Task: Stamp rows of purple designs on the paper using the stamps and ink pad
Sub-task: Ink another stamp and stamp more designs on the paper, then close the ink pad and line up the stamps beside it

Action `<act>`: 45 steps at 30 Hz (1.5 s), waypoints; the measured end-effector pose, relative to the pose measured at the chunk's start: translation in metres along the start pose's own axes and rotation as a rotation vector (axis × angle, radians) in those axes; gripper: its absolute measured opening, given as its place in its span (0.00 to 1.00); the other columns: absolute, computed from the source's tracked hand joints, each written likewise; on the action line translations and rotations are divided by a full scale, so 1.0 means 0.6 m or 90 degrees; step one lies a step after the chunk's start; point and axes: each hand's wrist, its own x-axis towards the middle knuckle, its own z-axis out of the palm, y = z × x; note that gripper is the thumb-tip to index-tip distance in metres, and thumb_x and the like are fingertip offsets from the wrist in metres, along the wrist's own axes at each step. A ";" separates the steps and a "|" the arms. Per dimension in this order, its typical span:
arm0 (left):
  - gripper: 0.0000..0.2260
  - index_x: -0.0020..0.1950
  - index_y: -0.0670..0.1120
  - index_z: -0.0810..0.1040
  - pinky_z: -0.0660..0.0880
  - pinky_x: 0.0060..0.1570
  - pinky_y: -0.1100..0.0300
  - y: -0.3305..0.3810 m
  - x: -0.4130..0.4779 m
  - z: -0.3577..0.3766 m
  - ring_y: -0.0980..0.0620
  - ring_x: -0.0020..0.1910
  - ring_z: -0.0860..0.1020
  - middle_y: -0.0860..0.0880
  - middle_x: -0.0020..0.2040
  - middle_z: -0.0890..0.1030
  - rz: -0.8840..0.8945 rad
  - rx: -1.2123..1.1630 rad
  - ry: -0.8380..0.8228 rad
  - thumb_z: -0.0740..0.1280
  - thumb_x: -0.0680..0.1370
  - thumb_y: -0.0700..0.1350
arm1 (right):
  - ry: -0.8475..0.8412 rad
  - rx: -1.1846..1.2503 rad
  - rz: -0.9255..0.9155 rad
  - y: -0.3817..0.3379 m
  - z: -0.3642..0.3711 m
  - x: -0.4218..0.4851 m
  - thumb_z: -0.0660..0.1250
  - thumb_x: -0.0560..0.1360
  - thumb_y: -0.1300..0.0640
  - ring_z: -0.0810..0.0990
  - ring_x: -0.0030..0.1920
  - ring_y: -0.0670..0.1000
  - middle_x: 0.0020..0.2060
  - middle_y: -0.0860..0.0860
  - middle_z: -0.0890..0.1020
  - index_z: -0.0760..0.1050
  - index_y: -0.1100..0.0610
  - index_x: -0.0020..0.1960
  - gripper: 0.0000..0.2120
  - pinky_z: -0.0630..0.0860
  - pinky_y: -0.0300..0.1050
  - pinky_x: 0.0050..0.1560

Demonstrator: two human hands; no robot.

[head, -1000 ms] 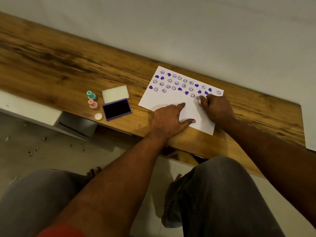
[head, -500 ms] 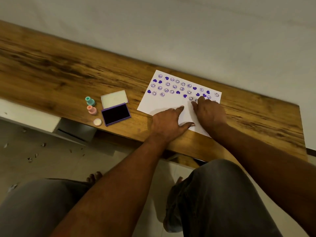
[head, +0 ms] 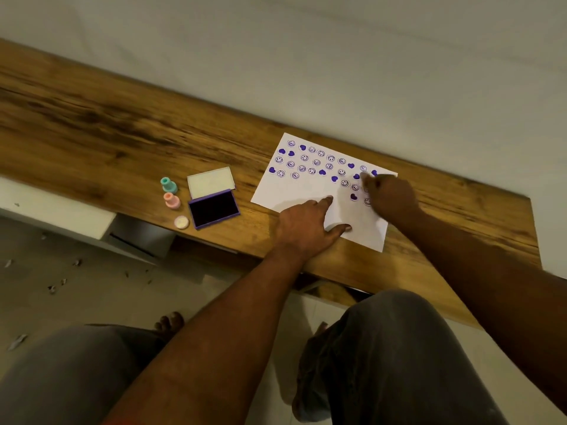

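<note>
Right hand (head: 391,196) moved up the paper (head: 294,191), fingers' (head: 368,183) grip untellable; left hand (head: 302,228) spread flat.

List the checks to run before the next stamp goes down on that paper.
1. Paper pinned by left hand: ok, fingers lie flat on it.
2. Blank room below the stamped rows: ok.
3. Ink pad open: ok, lid lies at its far side.
4. What the right hand holds: cannot tell, it is blurred.
5. Teal stamp and pink stamp upright left of the pad: ok.
</note>
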 end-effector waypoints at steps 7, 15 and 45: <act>0.38 0.80 0.52 0.69 0.79 0.48 0.55 0.009 -0.009 0.001 0.48 0.55 0.84 0.48 0.60 0.85 0.027 -0.022 0.080 0.59 0.78 0.75 | 0.023 0.596 0.275 0.071 -0.019 -0.049 0.59 0.84 0.42 0.72 0.31 0.47 0.34 0.48 0.79 0.78 0.53 0.45 0.18 0.66 0.41 0.31; 0.31 0.75 0.53 0.75 0.75 0.39 0.63 0.011 -0.019 -0.021 0.51 0.41 0.85 0.50 0.47 0.87 0.017 -0.119 0.171 0.65 0.79 0.70 | 0.022 0.493 0.093 0.030 -0.020 -0.059 0.74 0.77 0.47 0.85 0.39 0.44 0.43 0.47 0.87 0.86 0.52 0.53 0.10 0.77 0.39 0.38; 0.22 0.67 0.51 0.82 0.81 0.36 0.55 -0.306 -0.238 -0.121 0.54 0.33 0.79 0.54 0.35 0.79 -0.442 -0.250 0.376 0.71 0.78 0.63 | -0.074 0.018 -0.505 -0.463 0.125 -0.155 0.71 0.76 0.43 0.81 0.44 0.45 0.46 0.45 0.86 0.82 0.46 0.59 0.14 0.73 0.36 0.39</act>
